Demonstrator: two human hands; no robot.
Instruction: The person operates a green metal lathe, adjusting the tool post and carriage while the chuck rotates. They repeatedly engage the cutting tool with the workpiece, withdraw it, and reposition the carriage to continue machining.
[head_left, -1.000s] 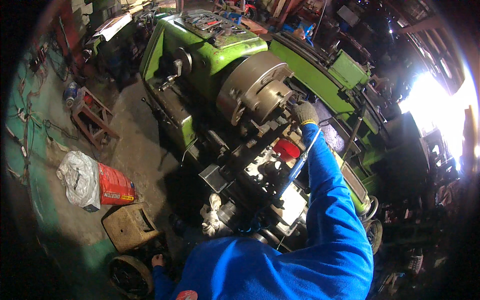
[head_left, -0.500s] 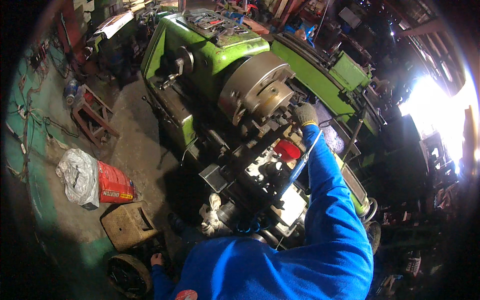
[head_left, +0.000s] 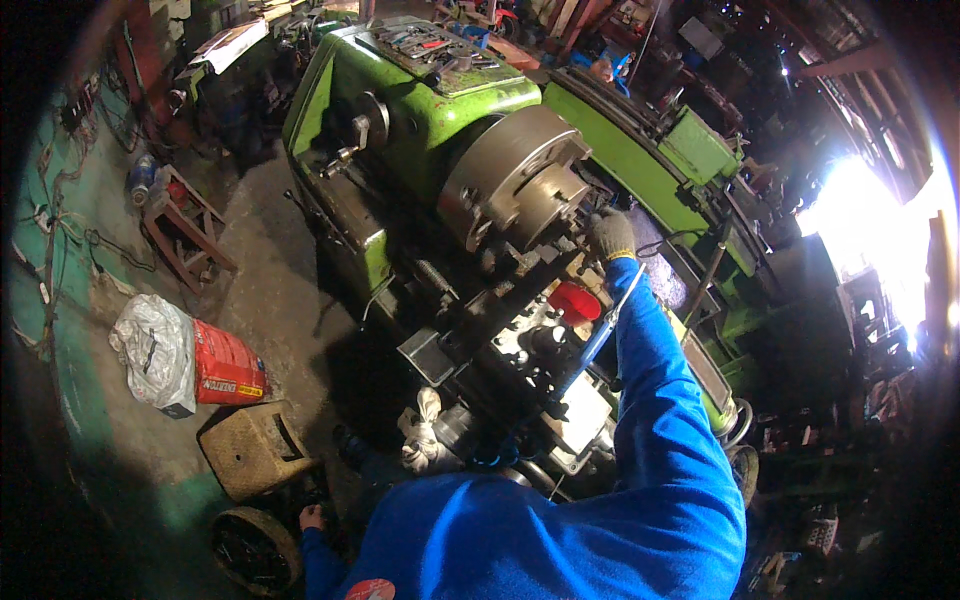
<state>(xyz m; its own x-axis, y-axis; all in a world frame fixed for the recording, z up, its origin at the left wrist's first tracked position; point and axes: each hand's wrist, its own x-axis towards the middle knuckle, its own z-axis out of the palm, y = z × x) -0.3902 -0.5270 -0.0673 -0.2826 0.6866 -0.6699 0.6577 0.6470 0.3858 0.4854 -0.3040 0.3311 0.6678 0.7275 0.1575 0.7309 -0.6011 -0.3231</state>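
Note:
My right hand [head_left: 612, 236], in a grey knitted glove with a yellow cuff, reaches in beside the steel chuck [head_left: 492, 165] of a green lathe [head_left: 430, 90]. Its fingers curl forward over something at the tool area, and what they grip is hidden. Below that wrist, a red round object [head_left: 574, 301] rests on the lathe's carriage [head_left: 530, 335]. A blue-handled brush or similar slim tool [head_left: 600, 335] lies slanting alongside my forearm. Down at the lower left hangs my bare left hand [head_left: 312, 517], near a round bin [head_left: 255, 550]; its fingers are too small and dark to make out.
Hand tools lie on a tray [head_left: 435, 50] atop the lathe. On the left floor are a red and white sack [head_left: 190, 355], a tan plastic stool [head_left: 255, 450] and a rusty metal stand [head_left: 190, 230]. A knotted pale cloth [head_left: 427, 430] hangs by the carriage. Strong light enters at right.
Very little differs. The gloved right hand has shifted slightly nearer beside the chuck, and the view has moved a touch. My left hand stays low by the bin.

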